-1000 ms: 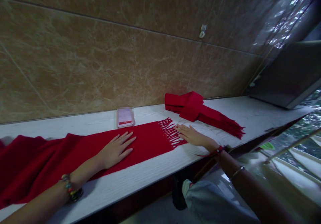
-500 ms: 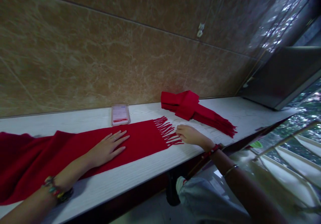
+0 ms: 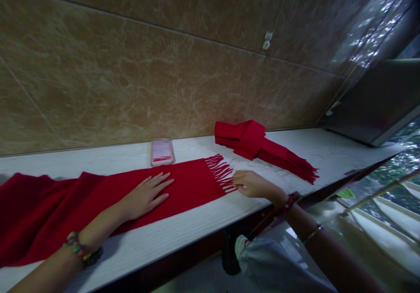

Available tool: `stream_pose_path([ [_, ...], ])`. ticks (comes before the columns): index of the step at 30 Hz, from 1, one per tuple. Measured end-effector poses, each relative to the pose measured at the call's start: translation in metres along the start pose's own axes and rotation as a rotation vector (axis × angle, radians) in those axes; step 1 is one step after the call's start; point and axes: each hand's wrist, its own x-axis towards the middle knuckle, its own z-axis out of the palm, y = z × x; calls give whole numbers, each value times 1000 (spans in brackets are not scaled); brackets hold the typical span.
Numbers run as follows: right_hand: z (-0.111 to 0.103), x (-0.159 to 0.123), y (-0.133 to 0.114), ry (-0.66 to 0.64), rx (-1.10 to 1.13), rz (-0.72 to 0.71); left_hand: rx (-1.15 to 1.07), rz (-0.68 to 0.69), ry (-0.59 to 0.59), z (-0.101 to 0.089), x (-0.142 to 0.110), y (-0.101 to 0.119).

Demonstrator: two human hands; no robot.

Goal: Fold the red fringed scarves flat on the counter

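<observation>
A red scarf [image 3: 188, 186] lies stretched along a white wood-grain ledge, rumpled at its left and flat toward its fringed right end. My left hand [image 3: 149, 194] rests palm down on the flat part, fingers spread, a ring on one finger. At the fringe [image 3: 219, 172], my right hand [image 3: 252, 184] has its fingers closed around the tips of the nearer tassels; the fingertips are partly hidden. Behind that hand lies a second red scarf [image 3: 251, 137], folded and wrapped over itself, its fringe pointing right.
A phone-sized item in a clear case [image 3: 162, 151] lies between the scarf and the brown marbled wall [image 3: 131, 78]. A dark panel [image 3: 370, 100] stands at the ledge's far right. Below the front edge show a grey trouser leg [image 3: 272, 258] and a dark shoe.
My right hand has moved along the fringe toward the ledge's front edge, fingers still closed. My left hand stays flat on the scarf. The whole view has shifted slightly.
</observation>
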Motion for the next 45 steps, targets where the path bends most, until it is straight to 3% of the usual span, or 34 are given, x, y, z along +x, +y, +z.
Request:
stream_pose_path([
  [4,-9,-18,33,37,-81,134,-13,-14,-5,1,0,1],
  [8,-20,5,12,169,44,16,-5,-10,10,3,1,-1],
  [11,-21,25,-12,-6,79,-74,-1,-12,3,2,0,-1],
  [14,-19,19,-9,-169,-43,37,-7,-14,-8,0,-1,0],
  [17,-19,-5,13,-222,-193,230,-16,-8,-4,1,-2,-2],
  [20,-24,-17,26,-165,-248,315,-37,-5,19,3,-2,-4],
  [24,-24,6,2,46,-51,106,-55,-20,11,2,-2,-3],
  [26,-20,21,-15,5,56,-52,-42,-27,-2,0,-2,-2],
  [28,-16,28,-23,-71,73,-117,-23,-26,-9,-1,-2,0],
  [34,-18,-6,10,-206,-126,150,-8,-13,6,-1,-2,1],
  [37,-27,-13,21,-172,-187,223,-15,-7,24,0,-1,0],
  [40,-29,12,16,15,-125,154,-7,0,36,1,-1,-1],
  [43,-19,58,10,199,-38,110,-2,-11,15,1,-1,-1],
  [45,-9,85,11,145,-39,119,5,-34,1,0,-2,0],
])
